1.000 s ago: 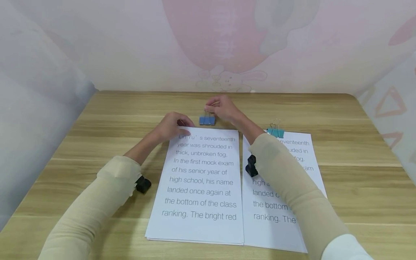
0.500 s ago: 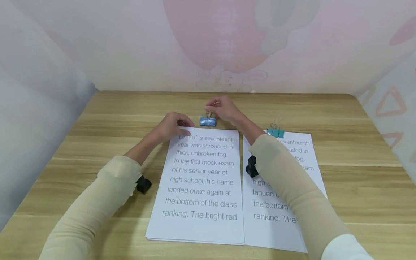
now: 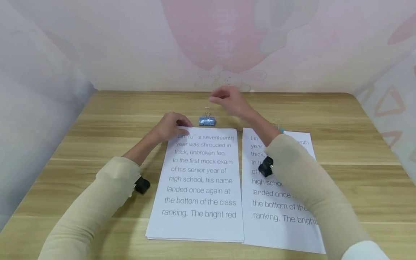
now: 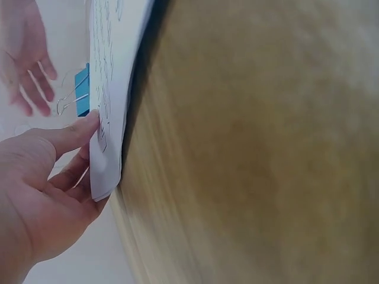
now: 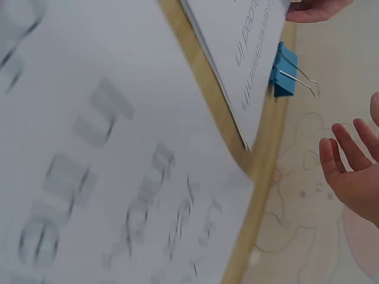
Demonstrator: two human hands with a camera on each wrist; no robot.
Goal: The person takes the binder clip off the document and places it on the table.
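A left stack of printed sheets lies on the wooden table, with a blue binder clip clamped on its far edge. My left hand pinches the stack's far left corner, thumb on top and fingers beneath. My right hand hovers open above and just right of the clip, touching nothing; its fingers are spread. A right stack lies alongside, its teal clip mostly hidden behind my right forearm.
Pale walls enclose the table on three sides, the back wall close behind the clips. Bare wood shows left of the left stack and right of the right stack. Black wrist cameras sit on both forearms.
My right hand has let go of the blue clip's wire handles and lifted up and to the right. The clip stays on the left stack. My left hand has not moved.
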